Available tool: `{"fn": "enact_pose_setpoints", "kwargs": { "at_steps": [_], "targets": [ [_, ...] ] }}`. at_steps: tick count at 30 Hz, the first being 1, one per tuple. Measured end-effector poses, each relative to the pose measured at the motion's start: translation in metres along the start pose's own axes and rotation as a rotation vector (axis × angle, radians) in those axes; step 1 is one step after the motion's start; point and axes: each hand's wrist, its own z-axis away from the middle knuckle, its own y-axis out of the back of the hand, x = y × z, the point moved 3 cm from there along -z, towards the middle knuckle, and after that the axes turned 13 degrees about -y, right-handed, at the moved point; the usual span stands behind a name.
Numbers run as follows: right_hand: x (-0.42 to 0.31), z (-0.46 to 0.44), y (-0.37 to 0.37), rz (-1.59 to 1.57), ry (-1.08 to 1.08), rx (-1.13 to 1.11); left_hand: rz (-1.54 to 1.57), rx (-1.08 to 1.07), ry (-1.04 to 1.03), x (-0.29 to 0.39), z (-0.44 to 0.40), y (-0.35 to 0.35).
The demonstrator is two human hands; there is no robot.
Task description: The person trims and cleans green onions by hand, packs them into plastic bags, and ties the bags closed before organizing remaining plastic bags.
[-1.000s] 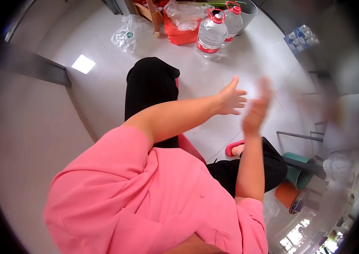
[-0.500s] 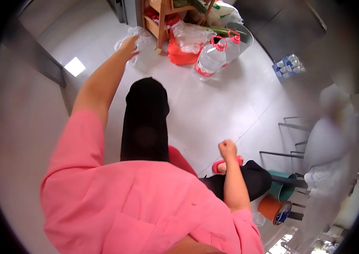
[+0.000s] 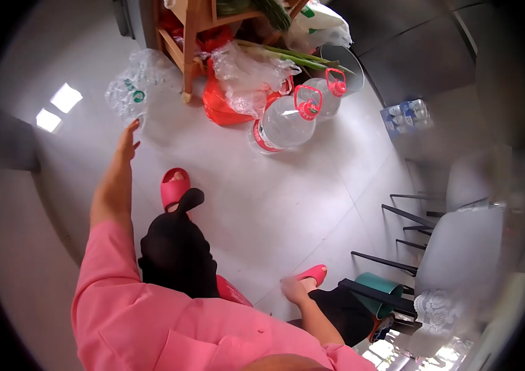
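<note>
My left hand point(image 3: 127, 147) reaches forward on the left, fingers stretched out and holding nothing. Just beyond its fingertips, a crumpled clear plastic bag point(image 3: 145, 77) with a green print lies on the floor; I cannot tell whether they touch. My right hand point(image 3: 291, 288) hangs low near my pink slipper point(image 3: 315, 274), and motion blur smears its fingers. Nothing shows in it. The other pink slipper point(image 3: 175, 187) is on the floor below my left hand.
A wooden shelf cart point(image 3: 188, 43) stands ahead, with a red bag point(image 3: 216, 102) beside it. Two large clear water bottles point(image 3: 288, 122) point(image 3: 325, 96) stand near a grey bin point(image 3: 344, 65). Chairs point(image 3: 460, 247) and a green bucket point(image 3: 378, 292) are on the right. A wrapped pack point(image 3: 406, 117) lies by the dark cabinet.
The cart, bags and bottles now appear larger and further left. My left hand is lower in view, with the plastic bag beyond its fingertips. A slipper has come into view at left.
</note>
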Motion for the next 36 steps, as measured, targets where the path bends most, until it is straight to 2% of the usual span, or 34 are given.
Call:
{"fn": "enact_pose_setpoints", "kwargs": {
  "at_steps": [2, 4, 6, 8, 10, 11, 12, 14, 16, 19, 20, 22, 24, 26, 27, 28, 29, 31, 32, 33, 34, 36],
  "targets": [
    [-0.048, 0.025, 0.040, -0.063, -0.116, -0.026, 0.095, 0.119, 0.017, -0.003, -0.020, -0.003],
    [-0.069, 0.021, 0.055, -0.142, -0.103, -0.111, 0.177, 0.207, 0.010, -0.018, -0.046, -0.003],
    [-0.086, 0.006, 0.070, -0.071, -0.040, -0.079, 0.254, 0.309, -0.006, -0.030, -0.056, 0.006],
    [-0.125, -0.010, 0.102, -0.056, -0.092, -0.048, 0.371, 0.161, -0.195, -0.029, -0.056, 0.006],
    [-0.170, -0.019, 0.135, -0.056, -0.017, 0.087, 0.475, 0.006, -0.400, -0.017, -0.049, -0.004],
    [-0.181, -0.034, 0.142, -0.087, 0.065, 0.140, 0.521, -0.040, -0.432, 0.002, -0.029, -0.018],
    [-0.194, -0.049, 0.147, -0.124, 0.148, 0.196, 0.585, -0.108, -0.401, 0.033, 0.008, -0.038],
    [-0.242, -0.061, 0.164, -0.308, 0.151, 0.172, 0.755, -0.350, -0.272, 0.098, 0.104, -0.083],
    [-0.297, -0.058, 0.165, -0.669, 0.272, 0.038, 0.902, -0.665, -0.066, 0.135, 0.191, -0.114],
    [-0.364, -0.048, 0.163, -0.670, 0.438, 0.088, 0.862, -0.989, 0.224, 0.152, 0.254, -0.137],
    [-0.378, -0.051, 0.155, -0.769, 0.575, -0.119, 0.862, -0.990, 0.221, 0.159, 0.254, -0.142],
    [-0.393, -0.050, 0.157, -0.863, 0.709, -0.330, 0.608, -1.198, 0.418, 0.167, 0.255, -0.153],
    [-0.414, -0.019, 0.188, -0.604, 0.901, 0.222, 0.519, -1.268, 0.427, 0.178, 0.256, -0.163],
    [-0.429, -0.001, 0.214, -0.457, 0.972, 0.501, 0.342, -1.361, 0.062, 0.190, 0.255, -0.168],
    [-0.429, -0.003, 0.231, -0.693, 0.823, 0.474, 0.264, -1.380, -0.115, 0.195, 0.250, -0.159],
    [-0.423, -0.007, 0.243, -0.918, 0.665, 0.440, 0.268, -1.381, -0.115, 0.193, 0.243, -0.148],
    [-0.410, -0.013, 0.252, -0.914, 0.661, 0.440, 0.211, -1.282, -0.380, 0.194, 0.234, -0.133],
    [-0.383, -0.031, 0.260, -1.002, 0.431, 0.274, 0.153, -1.164, -0.630, 0.191, 0.231, -0.117],
    [-0.380, -0.029, 0.258, -1.001, 0.428, 0.272, -0.072, -0.873, -0.769, 0.188, 0.228, -0.109],
    [-0.379, -0.023, 0.253, -1.194, 0.467, 0.108, -0.289, -0.570, -0.887, 0.187, 0.226, -0.104],
    [-0.378, -0.017, 0.248, -1.383, 0.500, -0.065, -0.200, -0.509, -0.763, 0.170, 0.223, -0.109],
    [-0.373, -0.015, 0.230, -1.213, 0.478, -0.025, -0.093, -0.572, -0.597, 0.115, 0.205, -0.121]
  ]
}}
